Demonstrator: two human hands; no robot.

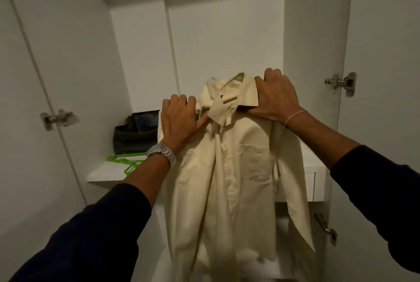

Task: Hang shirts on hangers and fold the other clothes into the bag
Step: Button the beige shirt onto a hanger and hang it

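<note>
A cream button-up shirt (236,168) hangs in front of me inside an open white wardrobe, its collar up and its body draping down. My left hand (179,120), with a metal watch on the wrist, grips the shirt's left shoulder beside the collar. My right hand (275,95), with a red-and-white thread on the wrist, grips the right side of the collar. Whatever holds the shirt from inside is hidden by the cloth. Green plastic hangers (127,161) lie on the shelf to the left. A dark bag (134,134) stands behind them.
The white shelf (102,175) runs across the wardrobe at wrist height. Open doors with metal hinges (56,118) (341,81) flank it. A drawer front (311,181) sits low right, with a metal handle (327,229) below. A vertical divider (170,38) splits the back wall.
</note>
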